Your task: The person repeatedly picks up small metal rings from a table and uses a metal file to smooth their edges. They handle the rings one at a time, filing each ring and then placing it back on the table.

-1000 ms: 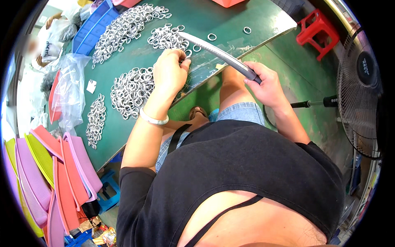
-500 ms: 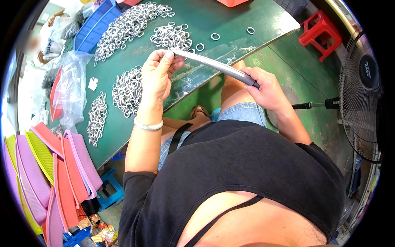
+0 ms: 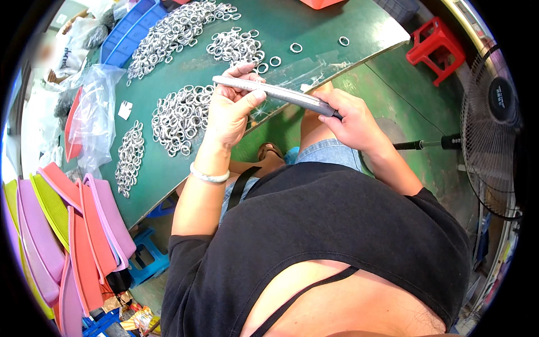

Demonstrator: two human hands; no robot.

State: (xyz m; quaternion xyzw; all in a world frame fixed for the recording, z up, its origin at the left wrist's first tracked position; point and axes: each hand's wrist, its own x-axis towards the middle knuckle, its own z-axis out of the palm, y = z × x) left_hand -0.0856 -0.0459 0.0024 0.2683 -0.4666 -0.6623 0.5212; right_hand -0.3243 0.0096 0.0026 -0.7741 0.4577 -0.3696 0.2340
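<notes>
A long grey rod (image 3: 281, 92) stacked with metal rings is held level above the front edge of the green table (image 3: 314, 28). My right hand (image 3: 351, 118) grips its near end. My left hand (image 3: 233, 106) is raised off the table and closes around the rod's far part, thumb on its side. Just beyond and left of my left hand lies a heap of silver rings (image 3: 179, 118). More ring piles (image 3: 236, 45) sit farther back.
A long spread of rings (image 3: 168, 33) runs toward blue trays (image 3: 126, 33) at the back. Clear plastic bags (image 3: 95, 118) and stacked pink, orange and yellow trays (image 3: 62, 224) stand at left. A red stool (image 3: 438, 48) and a floor fan (image 3: 494, 129) are at right.
My left hand has lifted from the ring heap on the table up to the rod and taken hold of it. The rod has risen slightly.
</notes>
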